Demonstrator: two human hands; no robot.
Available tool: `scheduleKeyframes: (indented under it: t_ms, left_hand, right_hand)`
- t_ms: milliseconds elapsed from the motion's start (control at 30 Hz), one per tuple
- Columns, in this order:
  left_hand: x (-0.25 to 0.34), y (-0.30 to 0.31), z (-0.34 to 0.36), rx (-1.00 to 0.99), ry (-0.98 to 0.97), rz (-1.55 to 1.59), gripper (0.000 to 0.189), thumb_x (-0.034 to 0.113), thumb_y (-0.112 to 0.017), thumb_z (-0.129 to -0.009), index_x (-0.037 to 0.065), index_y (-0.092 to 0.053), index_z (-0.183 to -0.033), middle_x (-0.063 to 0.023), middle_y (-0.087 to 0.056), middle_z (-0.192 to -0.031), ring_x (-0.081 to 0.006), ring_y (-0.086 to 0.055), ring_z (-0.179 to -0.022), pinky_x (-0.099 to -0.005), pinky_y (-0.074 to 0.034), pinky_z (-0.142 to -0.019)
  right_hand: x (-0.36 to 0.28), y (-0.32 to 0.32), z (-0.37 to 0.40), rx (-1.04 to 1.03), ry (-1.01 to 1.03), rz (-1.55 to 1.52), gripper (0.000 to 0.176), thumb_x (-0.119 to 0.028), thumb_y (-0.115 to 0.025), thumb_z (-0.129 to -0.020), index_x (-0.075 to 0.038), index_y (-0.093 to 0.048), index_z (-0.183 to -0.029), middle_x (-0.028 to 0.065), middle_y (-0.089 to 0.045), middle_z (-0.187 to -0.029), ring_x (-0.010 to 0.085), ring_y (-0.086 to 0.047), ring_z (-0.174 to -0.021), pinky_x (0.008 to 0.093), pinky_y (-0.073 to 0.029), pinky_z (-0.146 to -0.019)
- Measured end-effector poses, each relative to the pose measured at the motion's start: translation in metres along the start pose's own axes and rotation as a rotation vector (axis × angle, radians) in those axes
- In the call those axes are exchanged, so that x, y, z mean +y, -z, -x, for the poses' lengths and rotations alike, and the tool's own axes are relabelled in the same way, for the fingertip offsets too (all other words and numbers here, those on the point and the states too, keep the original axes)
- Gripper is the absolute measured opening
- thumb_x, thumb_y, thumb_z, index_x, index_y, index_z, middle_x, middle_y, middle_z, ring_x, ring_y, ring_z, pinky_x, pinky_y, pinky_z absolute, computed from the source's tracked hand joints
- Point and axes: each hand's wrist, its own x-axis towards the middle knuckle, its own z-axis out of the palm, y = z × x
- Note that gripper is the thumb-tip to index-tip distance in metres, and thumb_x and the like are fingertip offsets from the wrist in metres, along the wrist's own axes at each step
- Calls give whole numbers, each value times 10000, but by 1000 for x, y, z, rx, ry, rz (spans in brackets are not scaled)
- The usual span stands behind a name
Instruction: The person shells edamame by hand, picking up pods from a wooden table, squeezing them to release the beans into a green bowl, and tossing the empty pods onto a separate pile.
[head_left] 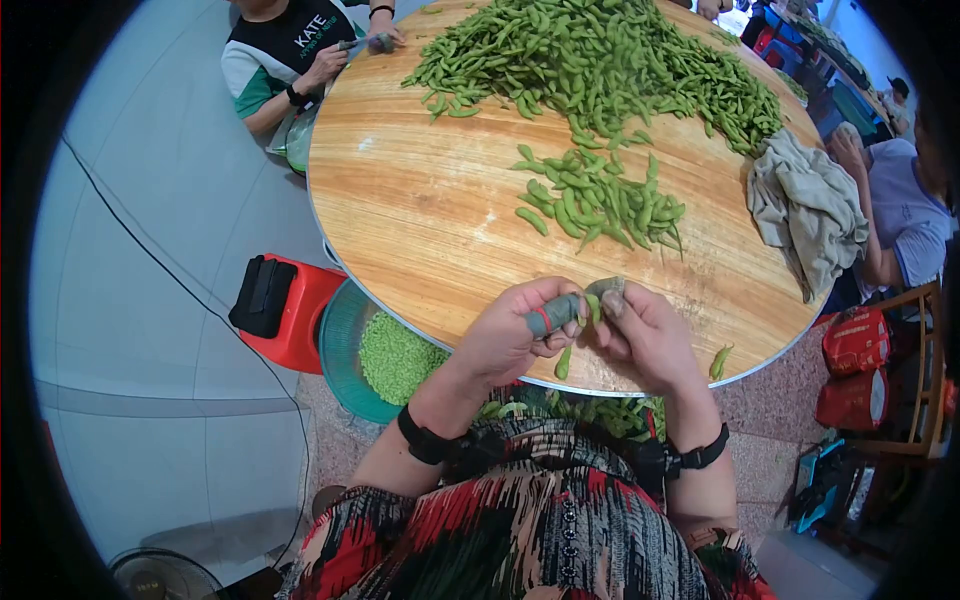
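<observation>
Close together at the near edge of the round wooden table [400,220], both hands pinch one green pod [594,308]. My left hand [525,325] is closed, with a grey cover and red band on its thumb. Opposite it, my right hand [645,335] is closed on the pod's other side, with grey covering at its fingertips. Another pod [563,363] hangs or lies just under my left hand; which one is unclear. A small group of pods [600,200] lies beyond my hands, in front of a large heap of pods [590,60].
A teal basket of shelled beans [395,360] stands below the table at left, beside a red stool [300,310] with a black pouch. A grey cloth [805,200] drapes over the right edge. Co-workers sit at upper left [290,60] and right [905,200].
</observation>
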Motion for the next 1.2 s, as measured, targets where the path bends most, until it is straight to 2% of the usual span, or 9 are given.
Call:
scheduleKeyframes:
  t_ms: [100,167,267,533,633,700,900,1000,1200]
  left_hand:
    - [1,2,1,-14,-34,4,146,58,-515,-861,18,-540,-999,0,-532,-783,-42,-449,-606,-145,-321,-505]
    - [2,-6,0,35,-84,4,186,71,-507,-867,11,-538,-1040,-4,-537,-792,-38,-448,-605,-140,-322,-501]
    - [1,-7,-1,200,-129,-79,212,57,-515,-860,4,-553,-1062,-3,-535,-783,-30,-442,-602,-135,-308,-484]
    - [-17,-22,-9,169,-212,-83,165,23,-550,-834,16,-592,-994,-50,-618,-912,-17,-438,-597,-135,-285,-457]
    - [-22,-16,-9,210,-222,-21,99,34,-567,-834,31,-591,-930,-54,-624,-921,-19,-454,-609,-141,-297,-455]
    - [-22,-18,-10,205,-255,41,60,39,-573,-837,38,-589,-894,-50,-622,-904,-22,-469,-621,-145,-305,-455]
    - [-23,-33,-8,222,-292,45,26,67,-578,-852,49,-584,-870,-24,-602,-860,-34,-517,-680,-153,-336,-490]
    - [-31,-28,-10,300,-396,-175,50,84,-577,-855,35,-576,-866,-21,-587,-852,-39,-502,-662,-149,-328,-497]
    - [-17,-28,-1,134,-162,31,165,153,-491,-911,17,-559,-848,-13,-553,-762,-30,-415,-561,-160,-266,-466]
  right_hand:
    - [14,-10,1,111,221,204,133,-125,-516,-891,-7,-559,-935,-21,-524,-654,49,-476,-572,187,-390,-522]
    - [7,-11,3,133,222,268,114,-105,-542,-873,-3,-560,-920,-18,-526,-668,53,-488,-592,194,-400,-537]
    - [-4,5,4,524,282,251,141,-139,-555,-868,-3,-573,-905,-4,-527,-681,60,-481,-601,207,-397,-550]
    - [1,-6,10,262,371,786,143,-122,-615,-808,13,-583,-842,23,-572,-624,101,-504,-566,254,-423,-537]
    - [-6,-14,18,199,171,488,171,-159,-557,-866,2,-566,-808,9,-528,-587,88,-463,-522,230,-385,-495]
    - [-7,-10,23,0,-40,-8,233,-190,-463,-926,-21,-540,-786,-25,-447,-543,62,-383,-478,205,-320,-453]
    - [0,-11,26,-72,-61,-229,252,-183,-404,-952,-39,-521,-781,-49,-382,-526,39,-319,-465,194,-261,-431]
    - [5,-10,26,-57,-20,-115,244,-168,-404,-951,-42,-521,-779,-45,-386,-537,37,-318,-457,188,-250,-423]
    - [4,-16,29,24,-6,-124,166,-130,-414,-944,-39,-545,-897,-20,-485,-609,30,-327,-443,179,-271,-413]
